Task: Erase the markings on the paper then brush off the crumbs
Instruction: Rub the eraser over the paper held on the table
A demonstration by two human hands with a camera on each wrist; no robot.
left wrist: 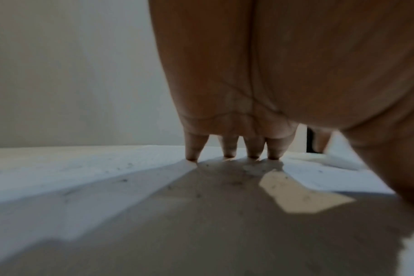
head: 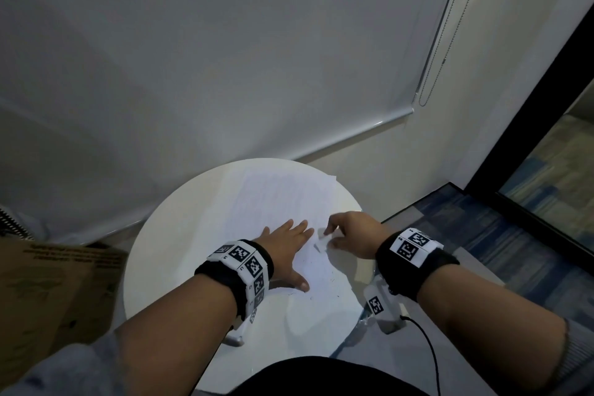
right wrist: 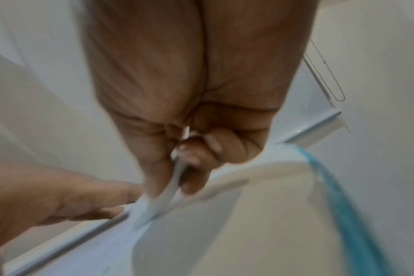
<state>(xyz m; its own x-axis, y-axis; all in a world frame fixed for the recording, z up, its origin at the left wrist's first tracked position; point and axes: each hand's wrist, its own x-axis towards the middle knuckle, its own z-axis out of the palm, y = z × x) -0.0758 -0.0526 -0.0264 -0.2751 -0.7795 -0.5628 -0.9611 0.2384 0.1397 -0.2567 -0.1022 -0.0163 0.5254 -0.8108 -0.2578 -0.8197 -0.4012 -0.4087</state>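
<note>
The paper lies on the round white table, reaching from the far edge toward the near side. The left hand rests flat on it near the middle, fingers straight and spread, and in the left wrist view its fingertips touch the sheet. Small dark crumbs are scattered on the paper beneath that hand and near the thumb. The right hand sits just right of the left hand, fingers curled, pinching a small white eraser between thumb and fingers against the right side of the sheet. A cardboard box stands left of the table.
</note>
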